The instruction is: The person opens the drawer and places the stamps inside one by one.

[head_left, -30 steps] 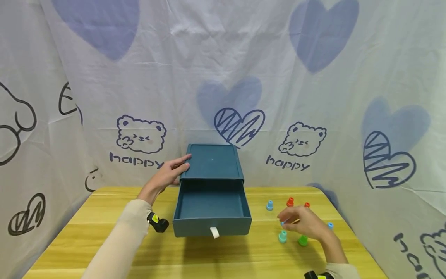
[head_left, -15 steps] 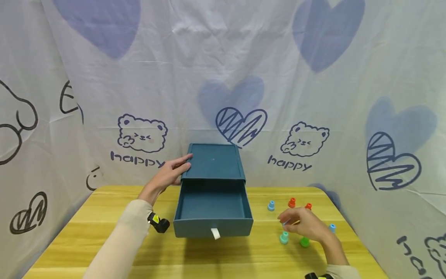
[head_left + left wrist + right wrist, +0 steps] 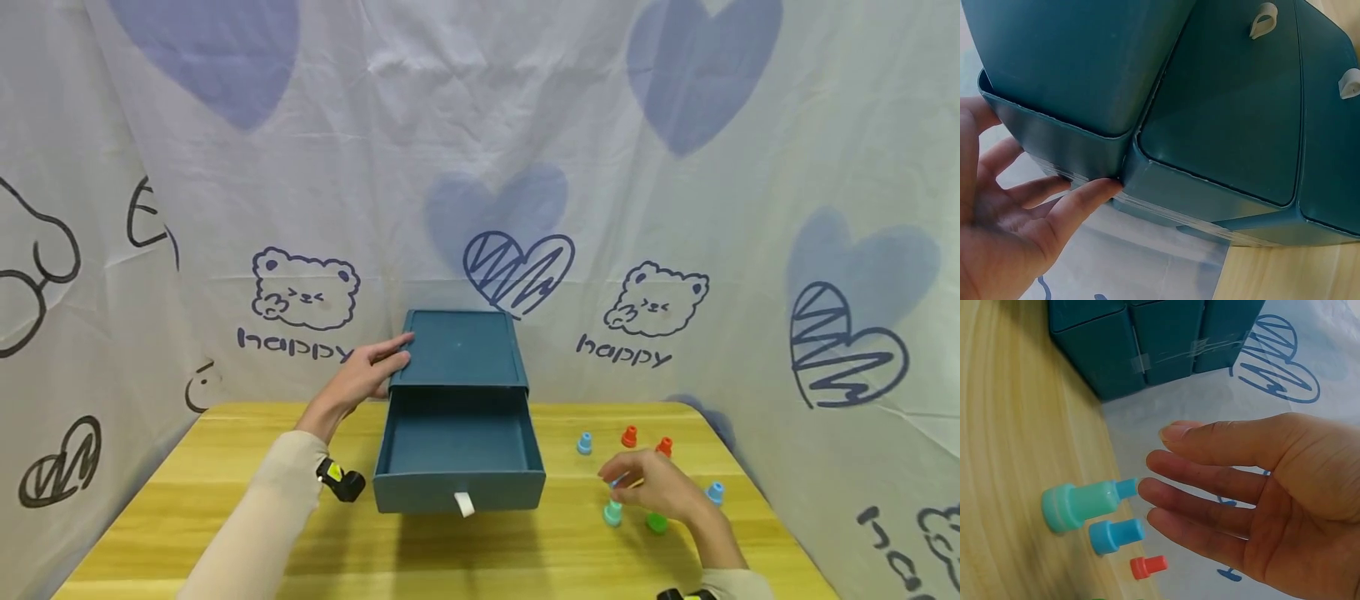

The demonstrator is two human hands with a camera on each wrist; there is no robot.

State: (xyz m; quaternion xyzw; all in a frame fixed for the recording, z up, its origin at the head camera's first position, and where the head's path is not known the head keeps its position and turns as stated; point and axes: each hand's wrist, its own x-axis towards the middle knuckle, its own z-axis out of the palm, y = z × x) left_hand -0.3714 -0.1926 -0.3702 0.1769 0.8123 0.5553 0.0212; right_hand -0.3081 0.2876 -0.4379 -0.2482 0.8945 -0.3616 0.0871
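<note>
Looking down from the head view, the person's left hand (image 3: 367,375) rests with straight fingers against the far left corner of a dark teal plastic drawer box (image 3: 459,350) standing at the far side of the yellow wooden counter (image 3: 225,517). Its pulled-out drawer (image 3: 457,458) points toward the near edge, shows a bare floor with nothing inside, and carries a small white pull tab (image 3: 464,503). To the right, the right hand (image 3: 651,487) hovers low over a scatter of small plastic pegs: a teal peg (image 3: 612,512) just below its fingertips, a green peg (image 3: 657,522) beside it, light blue ones and red ones farther off. This hand is much the nearer to the pegs; the drawer lies to its left.

From the left wrist, relaxed fingers (image 3: 1079,200) press the box's lower edge (image 3: 1166,206), gripping nothing.

From the right wrist, the fingers (image 3: 1210,487) are spread and nearly straight, empty. The teal peg (image 3: 1079,503) stands just off the fingertips, its narrow end toward them, with a blue peg (image 3: 1116,534) and a red peg (image 3: 1147,567) close by.
</note>
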